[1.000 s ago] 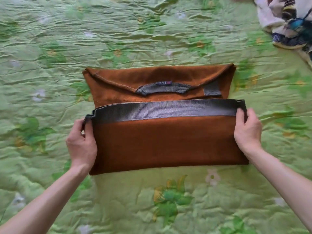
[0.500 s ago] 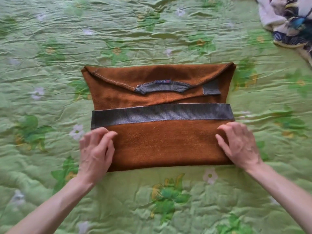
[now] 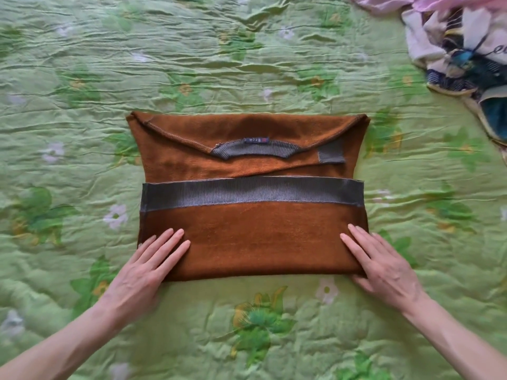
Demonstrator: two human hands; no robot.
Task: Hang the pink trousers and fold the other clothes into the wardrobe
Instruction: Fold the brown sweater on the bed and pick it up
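Observation:
A brown sweater with grey ribbed hem and collar lies partly folded in the middle of the bed, its lower half turned up so the grey hem band runs across it. My left hand lies flat on the sweater's near left corner, fingers straight. On the near right corner my right hand presses flat in the same way. A bit of pink cloth shows at the top right edge, half out of view.
The green flowered bedspread covers the whole view. A heap of white, dark blue and striped clothes lies at the far right, apart from the sweater.
My hands let go of the sweater's turned-up hem, drew back toward me and now lie flat on its near corners. The hem band rests on the sweater.

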